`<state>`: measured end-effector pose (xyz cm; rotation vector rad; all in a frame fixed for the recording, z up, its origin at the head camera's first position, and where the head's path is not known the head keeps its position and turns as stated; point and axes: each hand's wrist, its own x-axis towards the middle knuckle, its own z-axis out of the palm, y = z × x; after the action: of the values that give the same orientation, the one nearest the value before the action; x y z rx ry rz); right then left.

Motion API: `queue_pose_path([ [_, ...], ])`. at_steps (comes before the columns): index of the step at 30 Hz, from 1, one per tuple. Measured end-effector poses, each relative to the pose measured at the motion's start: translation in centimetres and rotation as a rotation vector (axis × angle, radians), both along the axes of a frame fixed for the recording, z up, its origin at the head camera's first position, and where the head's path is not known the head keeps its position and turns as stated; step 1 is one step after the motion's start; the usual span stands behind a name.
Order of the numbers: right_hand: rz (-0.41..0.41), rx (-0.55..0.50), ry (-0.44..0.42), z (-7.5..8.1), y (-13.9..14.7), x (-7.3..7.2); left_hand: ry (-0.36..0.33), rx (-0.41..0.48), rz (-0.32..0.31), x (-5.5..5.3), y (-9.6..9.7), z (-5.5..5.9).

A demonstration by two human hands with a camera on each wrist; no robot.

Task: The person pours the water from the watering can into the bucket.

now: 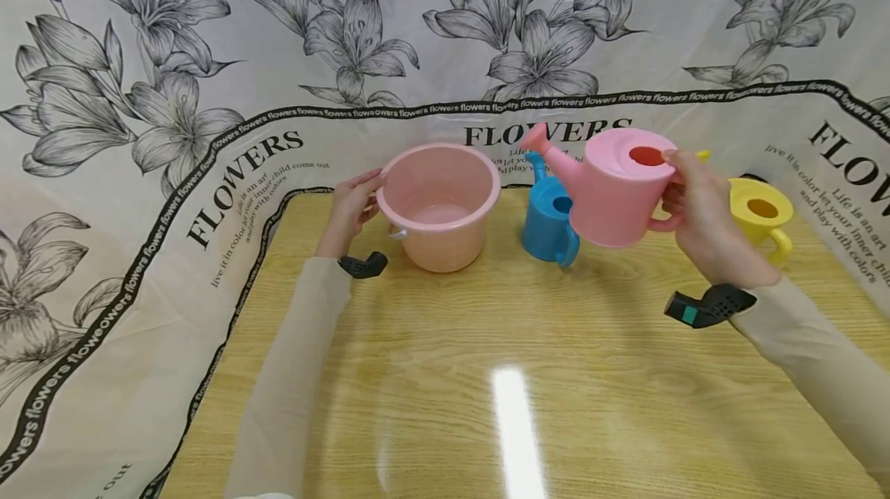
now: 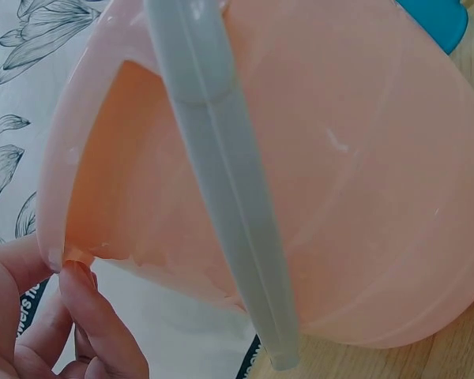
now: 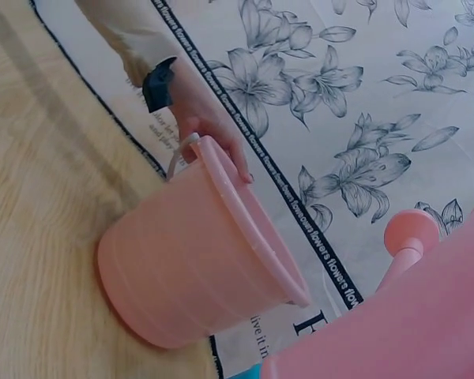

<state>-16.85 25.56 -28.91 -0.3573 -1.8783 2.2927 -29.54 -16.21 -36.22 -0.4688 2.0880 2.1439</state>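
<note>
Pink watering can (image 1: 612, 194), its handle (image 1: 664, 225) within the right fingers (image 1: 685, 168)

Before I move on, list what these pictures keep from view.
Head: part of the yellow can, hidden by the right hand.
Head: whether the pink can holds water; its opening shows too little.
Left wrist: most of the blue can, cut off by the top edge.
Right wrist: the pink can's handle, beyond the frame's edge.

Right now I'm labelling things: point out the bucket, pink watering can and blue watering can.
Bucket (image 3: 178, 257): right wrist view, outer wall.
Pink watering can (image 1: 612, 205): head view, body.
Blue watering can (image 1: 541, 227): head view, body.
</note>
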Motion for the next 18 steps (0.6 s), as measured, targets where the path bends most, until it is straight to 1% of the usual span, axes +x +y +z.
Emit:
queue_pose_path([
  [3, 0.018, 0.02, -0.015, 0.2, -0.4, -0.4, 0.0, 0.007, 0.005, -0.1, 0.0, 0.0],
  [10, 0.053, 0.008, -0.044, 0.4, -1.1, -1.4, 0.003, 0.021, 0.007, -0.1, 0.0, 0.1],
  [18, 0.073, 0.027, -0.047, 0.6, -2.2, -2.3, 0.01, 0.016, 0.002, 0.0, 0.0, 0.1],
])
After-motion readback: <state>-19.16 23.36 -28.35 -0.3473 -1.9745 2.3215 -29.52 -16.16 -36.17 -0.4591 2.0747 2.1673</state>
